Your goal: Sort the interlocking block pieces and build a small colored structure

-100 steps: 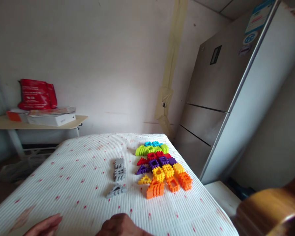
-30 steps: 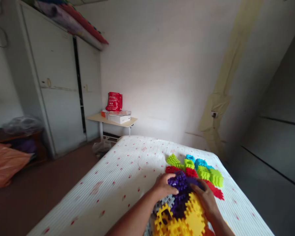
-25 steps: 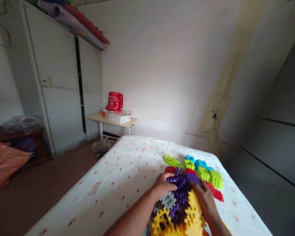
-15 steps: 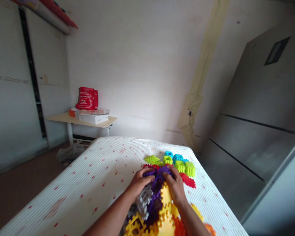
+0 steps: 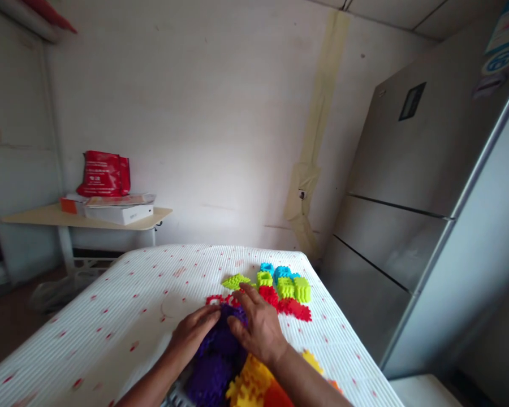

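Note:
A pile of purple toothed plastic building pieces [image 5: 214,373] lies at the front of the covered surface, between my forearms. My left hand [image 5: 195,330] rests along the left edge of the purple pieces, its fingers stretched out and touching them. From the right, my right hand [image 5: 261,325] reaches over the top of the pile, thumb and fingers apart. Red toothed pieces [image 5: 294,308] lie just beyond my fingers. Yellow pieces [image 5: 250,381] and orange pieces [image 5: 277,395] sit under and beside my right forearm. Grey pieces [image 5: 178,398] show partly at the bottom edge.
Lime-green pieces [image 5: 302,289] and blue pieces [image 5: 282,273] stand farther back on the white, red-spotted cover [image 5: 152,294]. A side table [image 5: 29,216] at left carries boxes and a red bag [image 5: 104,175]. A grey refrigerator [image 5: 390,215] stands at right.
My view has turned to the right. Both hands have shifted on the purple pieces: the right fingers now stretch out over them, and the left hand lies along their side.

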Demonstrator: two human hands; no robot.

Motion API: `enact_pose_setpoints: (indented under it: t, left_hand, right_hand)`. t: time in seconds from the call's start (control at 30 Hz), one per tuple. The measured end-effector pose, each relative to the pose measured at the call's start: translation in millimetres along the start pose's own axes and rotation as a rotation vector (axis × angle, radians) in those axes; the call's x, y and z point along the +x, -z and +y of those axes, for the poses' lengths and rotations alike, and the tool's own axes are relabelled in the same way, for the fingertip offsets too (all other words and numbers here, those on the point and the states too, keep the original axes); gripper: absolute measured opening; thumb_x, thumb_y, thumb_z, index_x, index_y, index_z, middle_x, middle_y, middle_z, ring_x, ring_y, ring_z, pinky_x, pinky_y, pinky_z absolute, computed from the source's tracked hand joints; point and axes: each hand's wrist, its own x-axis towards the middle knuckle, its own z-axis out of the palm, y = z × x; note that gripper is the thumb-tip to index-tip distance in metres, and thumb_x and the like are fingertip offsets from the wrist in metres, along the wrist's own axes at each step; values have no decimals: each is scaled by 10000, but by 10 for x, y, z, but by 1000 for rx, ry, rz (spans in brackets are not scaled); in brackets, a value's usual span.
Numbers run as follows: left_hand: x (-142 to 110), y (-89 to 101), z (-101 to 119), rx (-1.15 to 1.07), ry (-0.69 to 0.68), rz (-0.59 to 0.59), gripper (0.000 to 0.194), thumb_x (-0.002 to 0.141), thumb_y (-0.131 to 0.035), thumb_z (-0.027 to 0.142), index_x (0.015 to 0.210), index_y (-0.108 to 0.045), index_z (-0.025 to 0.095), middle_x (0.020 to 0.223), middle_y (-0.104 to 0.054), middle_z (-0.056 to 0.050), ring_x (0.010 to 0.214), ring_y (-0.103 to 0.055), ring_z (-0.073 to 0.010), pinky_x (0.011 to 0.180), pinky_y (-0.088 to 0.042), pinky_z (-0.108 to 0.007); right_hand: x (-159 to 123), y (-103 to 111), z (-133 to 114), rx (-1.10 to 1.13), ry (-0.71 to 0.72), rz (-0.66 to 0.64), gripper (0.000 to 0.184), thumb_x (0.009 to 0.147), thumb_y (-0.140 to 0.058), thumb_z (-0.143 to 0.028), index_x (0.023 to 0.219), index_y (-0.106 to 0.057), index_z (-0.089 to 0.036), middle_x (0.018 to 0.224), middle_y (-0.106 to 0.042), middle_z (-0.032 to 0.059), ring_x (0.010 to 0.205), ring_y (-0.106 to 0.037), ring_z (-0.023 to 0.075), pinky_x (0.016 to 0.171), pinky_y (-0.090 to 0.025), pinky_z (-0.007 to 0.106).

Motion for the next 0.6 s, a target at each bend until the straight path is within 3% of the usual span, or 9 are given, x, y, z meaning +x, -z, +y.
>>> enact_pose_setpoints:
  t: [0.1,0.2,0.23,0.3,0.37,0.47,0.53,0.6]
  left_hand:
    - [-5,83,110,487,-6,57,341,777,-468,480,902,-707,272,1014,-723,-45,1035,-604,-289,973,-348,-471]
    - [79,146,318,837,-102,119,314,776,-467,443,746,-711,247,868,-728,-91,977,-600,-332,984,-233,-588]
    - [153,142,384,845,-136,103,325,773,-466,438,699,-703,228,824,-719,-108,959,-600,-340,978,-233,-593]
    - [384,77,492,723,-184,16,317,760,-488,433,694,-697,204,825,-706,-127,953,-603,-333,960,-297,-536]
    - [703,-71,564,610,-207,-68,290,720,-562,433,864,-702,224,990,-697,-91,996,-603,-276,936,-376,-402]
    - [1220,-413,616,490,-184,-141,505,729,-605,466,1180,-588,240,1240,-610,-61,1115,-564,-211,929,-405,-279]
    - [1500,-674,617,432,-140,-152,560,796,-553,493,1278,-500,212,1319,-546,-91,1165,-532,-217,941,-417,-309]
    - [1686,-922,587,399,-108,-157,543,833,-544,477,1288,-472,190,1353,-496,-112,1189,-503,-246,979,-401,-424]
  right_hand:
    - [112,281,546,-129,-90,169,328,841,-516,-350,1113,-628,-206,1229,-580,107,1110,-548,250,938,-437,384]
    - [173,654,1329,-147,-429,312,346,831,-486,-419,1024,-663,-193,1072,-645,98,985,-598,238,871,-455,349]
    - [165,762,1583,-119,-558,321,370,815,-491,-449,1014,-670,-193,1060,-650,94,944,-612,236,850,-457,341]
    - [118,906,2016,-92,-645,324,406,803,-476,-482,980,-684,-181,996,-671,105,896,-627,249,808,-464,347]
    - [62,936,2327,-44,-691,324,425,787,-470,-502,964,-691,-185,1002,-678,101,935,-625,256,820,-460,340]
    - [39,814,2602,59,-728,321,484,776,-448,-539,1007,-684,-185,1122,-648,95,1075,-576,264,914,-425,348]
    - [75,681,2706,144,-743,305,529,764,-458,-567,1057,-672,-182,1178,-624,95,1137,-540,268,967,-395,361]
    - [128,546,2768,239,-745,268,564,734,-503,-592,1085,-666,-182,1184,-625,96,1158,-527,274,990,-382,370]
